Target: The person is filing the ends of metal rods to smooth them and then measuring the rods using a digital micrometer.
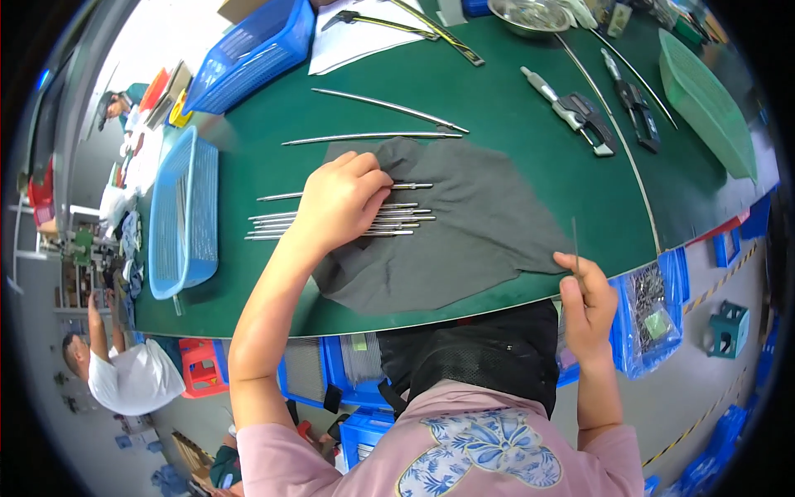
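Head: the curled left hand (346,195), grip hidden, covers a rod (281,196) on cloth (480,236), likely against rolling; the right hand (590,306) pinches a pin (575,234) by the cloth's right corner.

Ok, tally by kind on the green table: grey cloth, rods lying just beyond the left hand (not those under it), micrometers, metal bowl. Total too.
Grey cloth: 1
Rods just beyond the left hand: 2
Micrometers: 2
Metal bowl: 1
Total: 6
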### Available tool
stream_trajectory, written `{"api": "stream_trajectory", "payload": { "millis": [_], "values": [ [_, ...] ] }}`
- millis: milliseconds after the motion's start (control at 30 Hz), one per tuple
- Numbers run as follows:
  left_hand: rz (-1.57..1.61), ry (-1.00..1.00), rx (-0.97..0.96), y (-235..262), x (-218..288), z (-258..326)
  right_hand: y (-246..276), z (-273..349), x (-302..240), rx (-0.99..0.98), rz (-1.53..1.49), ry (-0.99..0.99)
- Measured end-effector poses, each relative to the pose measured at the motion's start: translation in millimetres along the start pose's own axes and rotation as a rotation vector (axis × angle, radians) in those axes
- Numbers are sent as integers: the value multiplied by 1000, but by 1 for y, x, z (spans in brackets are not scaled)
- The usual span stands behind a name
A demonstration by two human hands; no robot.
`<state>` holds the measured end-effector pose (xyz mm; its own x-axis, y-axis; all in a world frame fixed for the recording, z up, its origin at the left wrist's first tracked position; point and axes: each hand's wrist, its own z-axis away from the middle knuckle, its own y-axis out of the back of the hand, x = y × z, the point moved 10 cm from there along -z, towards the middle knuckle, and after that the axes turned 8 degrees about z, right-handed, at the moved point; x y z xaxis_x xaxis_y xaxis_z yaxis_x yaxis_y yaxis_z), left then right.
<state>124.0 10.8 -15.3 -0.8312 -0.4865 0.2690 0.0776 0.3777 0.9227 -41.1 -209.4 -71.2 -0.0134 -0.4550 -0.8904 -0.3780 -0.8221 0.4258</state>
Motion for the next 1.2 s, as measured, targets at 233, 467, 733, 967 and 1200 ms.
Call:
{"api": "stream_trajectory", "payload": {
  "millis": [233,467,733,967,1200],
  "values": [
    [-54,36,-109,-32,-15,-3,7,-6,-18,5,516,117],
    [34,75,247,37,-19,14,6,-14,-13,-28,785,80],
    [-143,-192,273,29,118,34,14,-13,-4,60,177,-22],
    [14,-142,204,-36,143,42,24,23,-5,101,244,42],
    [114,-37,188,-48,141,33,0,54,-20,-53,148,101]
  ]
}}
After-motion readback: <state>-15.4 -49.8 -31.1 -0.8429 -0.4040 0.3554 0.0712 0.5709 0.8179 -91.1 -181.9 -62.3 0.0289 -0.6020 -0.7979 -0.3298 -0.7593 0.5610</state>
